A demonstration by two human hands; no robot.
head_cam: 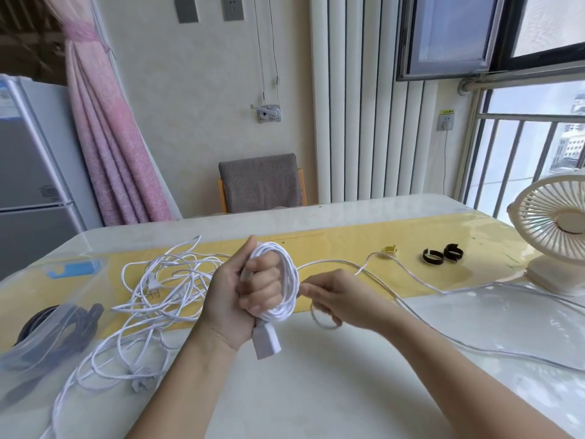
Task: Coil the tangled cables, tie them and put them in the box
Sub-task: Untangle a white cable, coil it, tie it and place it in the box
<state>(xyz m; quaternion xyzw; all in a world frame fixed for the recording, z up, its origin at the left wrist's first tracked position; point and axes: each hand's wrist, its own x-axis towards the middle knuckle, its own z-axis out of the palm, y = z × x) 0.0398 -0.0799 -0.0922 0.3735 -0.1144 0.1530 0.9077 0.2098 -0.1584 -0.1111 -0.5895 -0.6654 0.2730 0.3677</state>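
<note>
A coil of white cable (286,280), several tight loops, stands upright around the fingers of the left hand (240,296), a white plug block (266,340) hanging below the fist. Its loose tail (411,299) runs from the right hand (335,296) across the tabletop. More white cables (164,286) lie tangled to the left. A clear box (47,327) at the left edge holds a dark cable (80,321). Two black ties (433,256) and a yellow tie (390,250) lie curled to the right.

Tangled cables (158,289) are lying on the bench (316,391) left of the fingers (262,282), a box (38,359) farther left; straps (454,248) and a fan (557,236) are sitting to their right.
</note>
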